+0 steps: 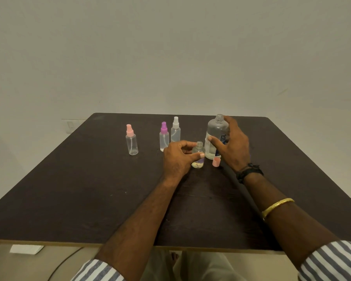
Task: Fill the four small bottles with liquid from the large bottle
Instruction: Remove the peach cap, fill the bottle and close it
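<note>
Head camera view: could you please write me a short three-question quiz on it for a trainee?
1. True or false: the large bottle stands open, with no cap on its neck.
2. What does the left hand hold? A the large bottle; B the open small bottle; C nothing.
3. How many small bottles wear spray tops?

Key: 1 true. 2 B. 3 three: the pink bottle, the purple bottle and the white bottle.
</note>
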